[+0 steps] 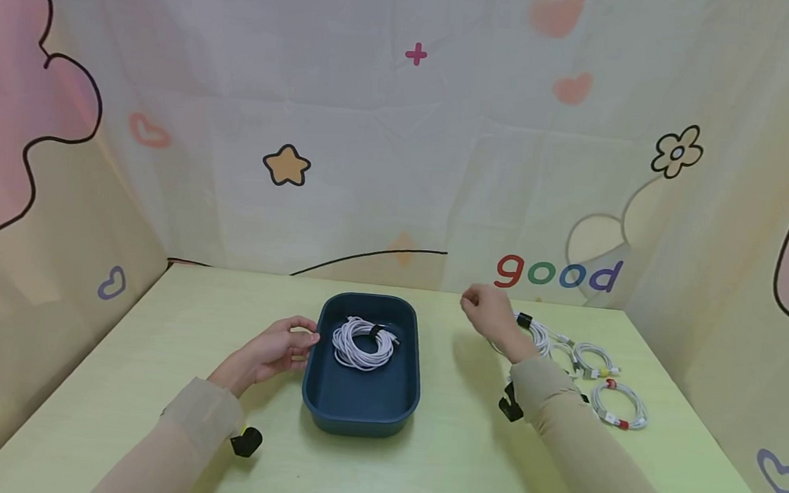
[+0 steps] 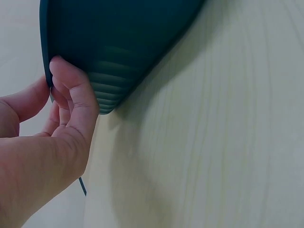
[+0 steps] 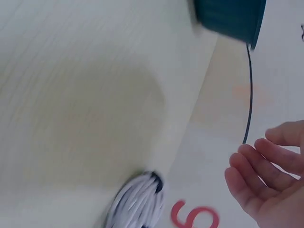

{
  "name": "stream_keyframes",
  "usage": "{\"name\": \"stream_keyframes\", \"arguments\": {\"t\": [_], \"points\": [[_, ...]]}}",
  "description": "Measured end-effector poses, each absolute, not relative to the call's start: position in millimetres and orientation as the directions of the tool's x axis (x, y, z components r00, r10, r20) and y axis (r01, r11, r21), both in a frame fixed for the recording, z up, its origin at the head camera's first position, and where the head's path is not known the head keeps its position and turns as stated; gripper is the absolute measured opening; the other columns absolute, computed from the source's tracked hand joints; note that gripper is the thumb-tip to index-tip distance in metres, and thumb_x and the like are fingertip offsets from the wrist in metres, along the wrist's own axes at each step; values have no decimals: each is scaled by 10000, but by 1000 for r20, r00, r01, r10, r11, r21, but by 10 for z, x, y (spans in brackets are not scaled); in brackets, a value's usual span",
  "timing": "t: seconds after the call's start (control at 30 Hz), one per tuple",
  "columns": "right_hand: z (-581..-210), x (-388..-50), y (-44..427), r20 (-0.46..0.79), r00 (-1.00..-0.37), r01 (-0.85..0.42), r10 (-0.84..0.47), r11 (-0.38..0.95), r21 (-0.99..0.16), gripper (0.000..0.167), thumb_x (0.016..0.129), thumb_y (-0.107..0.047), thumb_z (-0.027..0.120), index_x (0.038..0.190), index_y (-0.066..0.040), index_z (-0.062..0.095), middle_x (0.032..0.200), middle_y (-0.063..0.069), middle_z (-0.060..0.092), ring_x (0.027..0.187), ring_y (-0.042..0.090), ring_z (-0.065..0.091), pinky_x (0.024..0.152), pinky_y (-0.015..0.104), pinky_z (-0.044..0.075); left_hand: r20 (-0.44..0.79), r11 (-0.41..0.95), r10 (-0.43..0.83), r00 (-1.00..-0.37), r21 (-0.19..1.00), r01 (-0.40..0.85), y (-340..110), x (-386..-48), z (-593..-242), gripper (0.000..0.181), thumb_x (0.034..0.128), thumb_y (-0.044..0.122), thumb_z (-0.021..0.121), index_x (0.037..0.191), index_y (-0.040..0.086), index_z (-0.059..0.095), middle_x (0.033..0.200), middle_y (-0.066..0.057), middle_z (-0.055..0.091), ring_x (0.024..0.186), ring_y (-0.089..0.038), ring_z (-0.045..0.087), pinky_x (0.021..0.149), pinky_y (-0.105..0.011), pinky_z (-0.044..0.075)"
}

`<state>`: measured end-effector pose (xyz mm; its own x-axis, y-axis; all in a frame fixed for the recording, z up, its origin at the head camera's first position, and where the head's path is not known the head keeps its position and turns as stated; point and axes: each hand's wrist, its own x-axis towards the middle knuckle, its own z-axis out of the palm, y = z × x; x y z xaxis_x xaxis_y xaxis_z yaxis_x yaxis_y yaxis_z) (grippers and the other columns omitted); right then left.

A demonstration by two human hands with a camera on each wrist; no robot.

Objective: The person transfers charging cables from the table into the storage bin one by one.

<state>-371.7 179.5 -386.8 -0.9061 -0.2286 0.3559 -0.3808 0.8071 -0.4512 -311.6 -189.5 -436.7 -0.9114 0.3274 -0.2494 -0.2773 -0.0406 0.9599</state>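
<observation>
A dark blue plastic bin (image 1: 358,420) stands on the table with a coil of white cable (image 1: 363,344) lying inside, bound by a black strap. My left hand (image 1: 277,349) is at the bin's left side; in the left wrist view its thumb and fingers pinch the rim. Raised over the table between the bin and several coiled cables, my right hand (image 1: 493,314) has loosely curled fingers with nothing in them. Nearest to it is a white cable coil (image 3: 137,202) with a black strap, partly hidden behind the right forearm in the head view.
On the right lie a smaller white coil (image 1: 594,360) with a yellow tag and another coil (image 1: 620,405) with red straps. Behind the pale wooden table (image 1: 364,481) hangs a printed cloth backdrop (image 1: 376,123).
</observation>
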Motion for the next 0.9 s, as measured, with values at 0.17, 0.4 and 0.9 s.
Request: {"name": "stream_keyframes", "arguments": {"t": [0.17,0.4,0.9], "points": [[-3940,-3735,2226,346,-934,-252,-86,845,-471,224,918,-93,506,914,36,690,894,187,700,774,286,631,720,412,515,-235,-45,331,-914,963,-264,-1903,-3105,-4376,271,985,97,514,1211,15,388,822,21,592,690,-93,563,674,-252,519],[-4076,-3731,2741,191,-981,-69,26,879,-471,252,900,-97,489,950,85,655,933,240,676,757,299,606,691,418,503,-233,-30,324,-917,966,-256,-1913,-3104,-4400,308,978,122,538,1223,14,387,842,19,594,707,-93,571,679,-244,527],[-4138,-3700,2983,-3,-999,32,33,909,-416,283,863,-167,556,617,-85,442,558,-5,385,530,153,381,491,275,313,-250,-43,309,-917,960,-276,-1892,-3125,-4396,239,988,97,509,1200,46,409,833,12,586,696,-96,568,667,-240,521]]}}
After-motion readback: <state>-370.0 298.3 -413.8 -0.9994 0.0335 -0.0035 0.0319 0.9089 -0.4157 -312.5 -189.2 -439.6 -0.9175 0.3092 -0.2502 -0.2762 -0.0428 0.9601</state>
